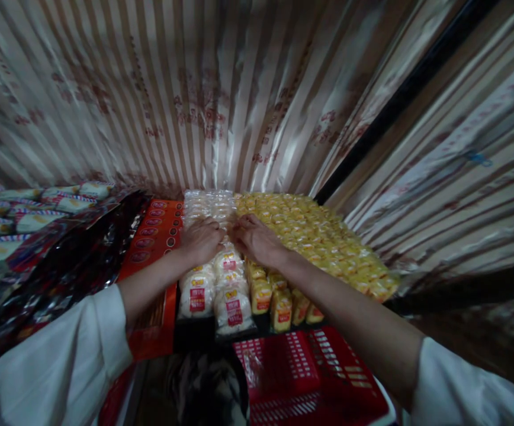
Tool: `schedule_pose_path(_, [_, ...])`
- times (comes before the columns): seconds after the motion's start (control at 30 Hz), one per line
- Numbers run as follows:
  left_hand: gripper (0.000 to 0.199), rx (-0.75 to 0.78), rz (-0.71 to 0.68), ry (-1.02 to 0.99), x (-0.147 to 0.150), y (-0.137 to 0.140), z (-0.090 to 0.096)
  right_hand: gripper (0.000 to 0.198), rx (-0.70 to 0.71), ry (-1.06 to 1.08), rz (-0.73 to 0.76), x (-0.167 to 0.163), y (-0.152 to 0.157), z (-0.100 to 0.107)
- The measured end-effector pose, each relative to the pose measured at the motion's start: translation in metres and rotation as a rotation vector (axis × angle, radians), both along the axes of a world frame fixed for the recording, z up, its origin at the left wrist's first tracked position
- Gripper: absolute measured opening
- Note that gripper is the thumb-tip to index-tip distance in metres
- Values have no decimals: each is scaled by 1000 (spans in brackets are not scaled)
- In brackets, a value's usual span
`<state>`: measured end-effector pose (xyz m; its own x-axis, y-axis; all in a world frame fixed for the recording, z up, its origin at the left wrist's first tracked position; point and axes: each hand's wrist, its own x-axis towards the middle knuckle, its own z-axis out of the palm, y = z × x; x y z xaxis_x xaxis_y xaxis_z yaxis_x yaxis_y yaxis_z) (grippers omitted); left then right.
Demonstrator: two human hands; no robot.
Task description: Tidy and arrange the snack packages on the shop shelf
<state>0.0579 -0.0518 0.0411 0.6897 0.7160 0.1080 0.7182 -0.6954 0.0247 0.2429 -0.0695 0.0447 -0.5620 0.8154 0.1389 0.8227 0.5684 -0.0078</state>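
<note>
Left hand (201, 239): palm down on the column of white bread packets (215, 284), fingers curled over a packet near the middle of the column; whether they actually grip it cannot be told.
Right hand (254, 239): palm down just beside the left hand, fingers bent onto the same spot, at the seam between the white packets and the yellow ones; the grip itself is hidden.
White bread packets: clear wrappers, each with a red label bearing pale writing too small to read; they lie in a double column running away from the person.
Yellow snack packets (323, 242): a wide field to the right of the white column, touching it; front ones show red and yellow labels, print unreadable.
Orange boxes (153, 236): left of the white column, printed with rows of dark ovals.
Red basket (310, 378): below the display, near the person.
Striped packets (26, 219): far left, well apart from the hands.
Backdrop: shiny striped cloth (204, 100) with faint reddish printing, illegible.
</note>
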Motion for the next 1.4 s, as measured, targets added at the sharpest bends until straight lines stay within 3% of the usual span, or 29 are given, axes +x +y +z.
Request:
schedule_pose_path(0.17, [17, 17, 25, 3, 3, -4, 0, 15, 5, 0, 97, -1, -24, 9])
schedule_pose_path(0.53, [16, 17, 51, 24, 6, -3, 1, 26, -72, -309, 21, -20, -37, 13])
schedule_pose_path(0.83, [20, 15, 48, -145, -2, -20, 11, 24, -48, -228, -85, -19, -39, 15])
schedule_pose_path(1.07, [17, 31, -43, -11, -4, -40, 1, 23, -12, -180, -152, -19, -42, 13])
schedule_pose_path(1.17, [20, 60, -19, -24, -1, -41, -3, 23, -4, -83, -103, -18, -49, 15])
schedule_pose_path(1.27, [26, 55, -14, -37, 1, -41, -3, 20, 6, -2, 41, -16, -63, 14])
schedule_pose_path(1.4, [29, 31, -6, -37, 2, -43, 0, 19, 25, -72, 100, -19, -79, 2])
